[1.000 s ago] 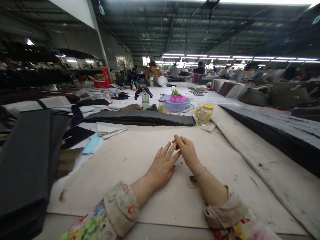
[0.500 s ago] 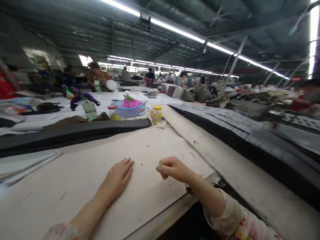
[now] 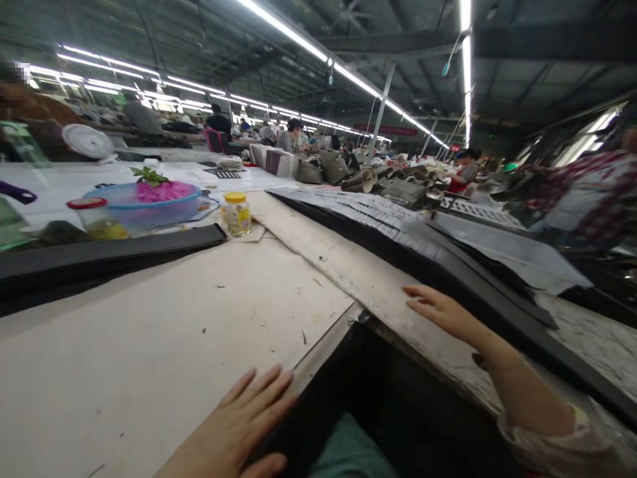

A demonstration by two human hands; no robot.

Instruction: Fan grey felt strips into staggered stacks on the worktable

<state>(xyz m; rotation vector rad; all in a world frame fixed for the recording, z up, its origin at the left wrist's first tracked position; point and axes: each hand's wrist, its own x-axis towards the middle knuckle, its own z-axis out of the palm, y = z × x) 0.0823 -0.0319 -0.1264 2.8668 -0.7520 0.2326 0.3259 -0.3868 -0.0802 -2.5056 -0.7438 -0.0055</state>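
Observation:
My left hand (image 3: 249,418) lies at the near edge of the pale work board (image 3: 164,338), fingers spread, with nothing in it. Over the pale board strip (image 3: 343,265) on the right, my right hand (image 3: 442,312) reaches out with its fingers extended and holds nothing. Just beyond that hand lies a long stack of black and grey sheets (image 3: 398,232); whether the fingertips touch the strip I cannot tell. Small dark scraps are scattered over the work board.
A yellow-lidded jar (image 3: 237,216) stands at the board's far corner, near a blue basin (image 3: 149,209) and a red-lidded jar (image 3: 97,218). Black strips (image 3: 109,255) are stacked on the left. A dark gap (image 3: 378,392) opens between the boards. A person in a checked shirt (image 3: 587,189) is at the right.
The view has turned to the right. My right hand has moved right and its curled fingers have opened out. My left hand is now at the board's near edge, fingers more spread.

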